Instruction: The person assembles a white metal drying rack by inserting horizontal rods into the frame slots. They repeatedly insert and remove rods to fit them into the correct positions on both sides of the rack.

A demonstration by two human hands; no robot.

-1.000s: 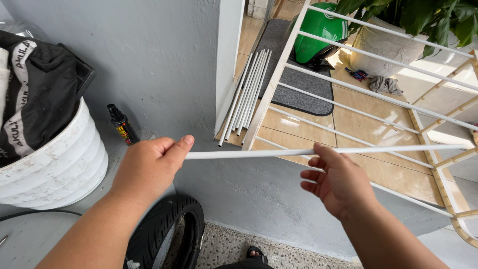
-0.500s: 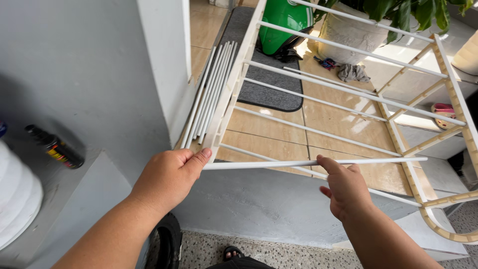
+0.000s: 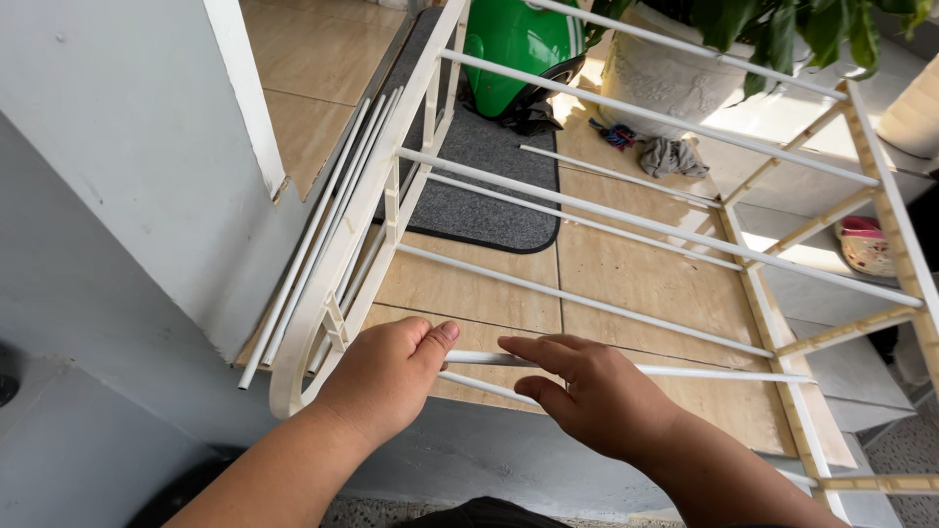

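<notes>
Tiled floor (image 3: pixel 636 274) lies beneath a white drying rack (image 3: pixel 391 210). Left hand (image 3: pixel 386 376) grip closes around a white rod (image 3: pixel 704 373) at its left end; right hand (image 3: pixel 592 396) fingers rest extended along its middle.

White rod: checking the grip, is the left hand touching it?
Touching. The head view shows the left hand with its thumb pressed on the white rod.

rack rods (image 3: pixel 587 303) close-set, narrow gaps, wall (image 3: pixel 108 196) blocks left
</notes>
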